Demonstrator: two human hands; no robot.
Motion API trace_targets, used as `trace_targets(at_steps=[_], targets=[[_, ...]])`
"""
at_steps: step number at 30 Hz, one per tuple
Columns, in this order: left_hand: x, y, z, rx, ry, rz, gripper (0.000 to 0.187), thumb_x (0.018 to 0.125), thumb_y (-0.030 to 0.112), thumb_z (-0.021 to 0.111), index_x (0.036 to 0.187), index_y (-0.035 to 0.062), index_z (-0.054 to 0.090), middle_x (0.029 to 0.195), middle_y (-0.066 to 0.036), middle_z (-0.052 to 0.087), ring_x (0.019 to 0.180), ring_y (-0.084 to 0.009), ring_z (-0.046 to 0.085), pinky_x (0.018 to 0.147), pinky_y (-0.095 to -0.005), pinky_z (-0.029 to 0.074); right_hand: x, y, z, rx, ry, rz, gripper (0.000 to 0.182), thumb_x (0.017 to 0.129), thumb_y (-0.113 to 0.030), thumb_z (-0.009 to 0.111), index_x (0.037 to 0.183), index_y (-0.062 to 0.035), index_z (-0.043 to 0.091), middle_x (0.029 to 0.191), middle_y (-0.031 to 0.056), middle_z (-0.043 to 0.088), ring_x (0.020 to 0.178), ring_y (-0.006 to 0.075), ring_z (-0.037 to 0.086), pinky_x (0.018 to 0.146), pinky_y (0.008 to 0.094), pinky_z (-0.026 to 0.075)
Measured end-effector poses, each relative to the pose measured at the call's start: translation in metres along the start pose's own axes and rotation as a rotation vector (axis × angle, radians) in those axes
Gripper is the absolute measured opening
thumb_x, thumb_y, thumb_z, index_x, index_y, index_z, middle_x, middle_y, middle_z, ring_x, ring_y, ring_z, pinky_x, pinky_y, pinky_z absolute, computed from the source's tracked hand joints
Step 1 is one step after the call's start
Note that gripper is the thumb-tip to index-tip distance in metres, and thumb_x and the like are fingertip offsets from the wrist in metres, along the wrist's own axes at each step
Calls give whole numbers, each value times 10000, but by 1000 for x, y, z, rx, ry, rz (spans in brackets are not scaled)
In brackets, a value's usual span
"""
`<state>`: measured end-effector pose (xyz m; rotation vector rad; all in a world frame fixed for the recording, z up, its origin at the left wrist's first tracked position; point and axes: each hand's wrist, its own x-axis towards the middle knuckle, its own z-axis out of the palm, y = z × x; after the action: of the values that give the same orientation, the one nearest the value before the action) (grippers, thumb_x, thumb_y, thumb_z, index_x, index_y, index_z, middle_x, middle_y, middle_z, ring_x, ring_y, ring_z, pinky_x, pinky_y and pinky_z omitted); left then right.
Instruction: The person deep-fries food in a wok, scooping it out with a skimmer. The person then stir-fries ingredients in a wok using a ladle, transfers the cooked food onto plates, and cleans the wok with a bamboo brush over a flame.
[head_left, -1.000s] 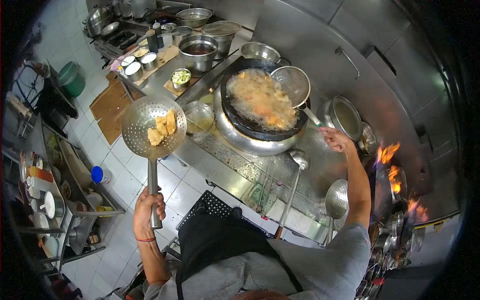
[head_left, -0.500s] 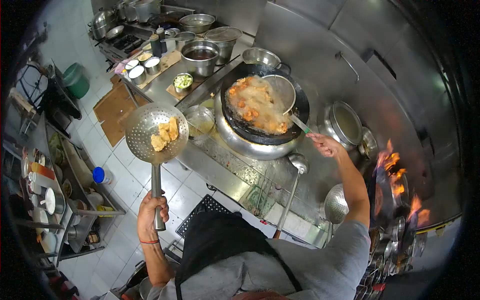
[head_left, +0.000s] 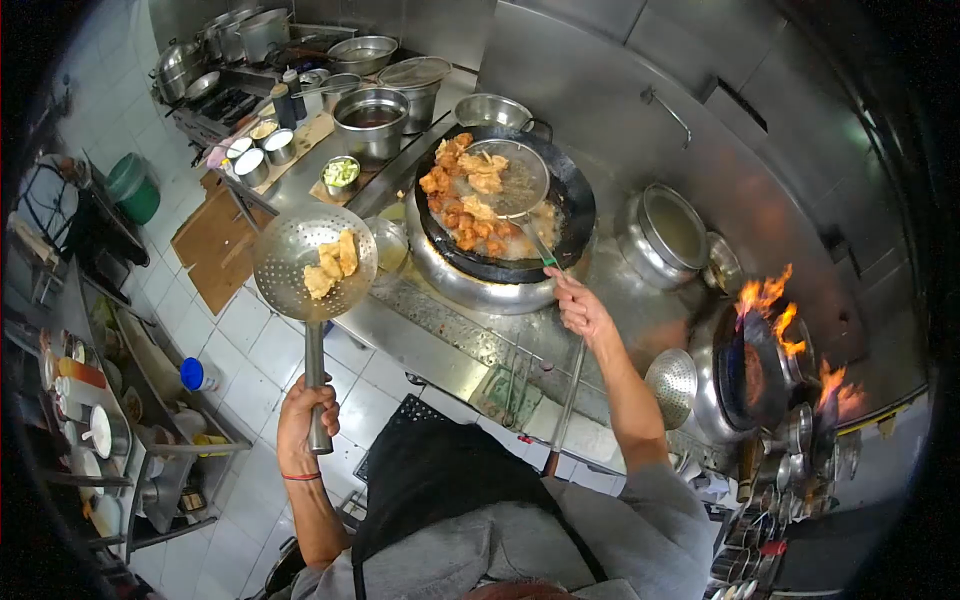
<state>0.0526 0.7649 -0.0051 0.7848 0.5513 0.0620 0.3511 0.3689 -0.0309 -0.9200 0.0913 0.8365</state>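
Note:
My left hand point(head_left: 306, 418) is wrapped round the metal handle of a large perforated skimmer point(head_left: 283, 272). Several pale golden fried pieces point(head_left: 330, 264) lie in its bowl, held over the floor left of the counter. In my right hand point(head_left: 580, 305) is the handle of a wire mesh strainer point(head_left: 525, 180), with green at the grip. The strainer is over the black wok point(head_left: 572, 205), and a few fried pieces point(head_left: 485, 175) rest in it. Browned fried pieces point(head_left: 450, 215) crowd the wok's left side, in bubbling oil.
Flames point(head_left: 765, 295) rise around a second wok point(head_left: 745, 370) at the right. A perforated skimmer point(head_left: 671, 388) and a covered-looking metal pot point(head_left: 665, 235) stand nearby. Behind left are a pot of dark liquid point(head_left: 371, 120) and a bowl of chopped greens point(head_left: 341, 174). A shelf point(head_left: 190, 450) stands at far left.
My right hand has moved left with the strainer, which now carries fried pieces. The steam over the wok has thinned. The left-hand skimmer stays nearly still; the view has shifted slightly.

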Motion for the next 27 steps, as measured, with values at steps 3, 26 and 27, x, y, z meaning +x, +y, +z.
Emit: trace_targets(at_steps=[3,26,27], targets=[[3,-2,-1,6,5,-20,224,774,19,519,992,1,471,609,-63,454,390,-123,429,310,-264,376,-13,9,3,-30,6,-114,324,971,-182,484,1282,-101,443,598,-52,391,340,8,268,255,176,214],[7,14,-24,-15,-1,-36,256,768,14,526,1020,1,480,628,-71,477,395,-124,447,307,-255,392,-121,-40,76,-972,649,-352,330,961,-118,471,1277,-22,480,608,-14,461,329,64,318,274,246,232],[5,18,-25,0,14,-19,261,766,13,527,1023,2,479,628,-67,478,390,-123,445,306,-253,393,-130,-42,81,-1028,652,-373,322,953,-105,484,1264,-30,514,605,-26,456,394,55,373,346,227,300]])
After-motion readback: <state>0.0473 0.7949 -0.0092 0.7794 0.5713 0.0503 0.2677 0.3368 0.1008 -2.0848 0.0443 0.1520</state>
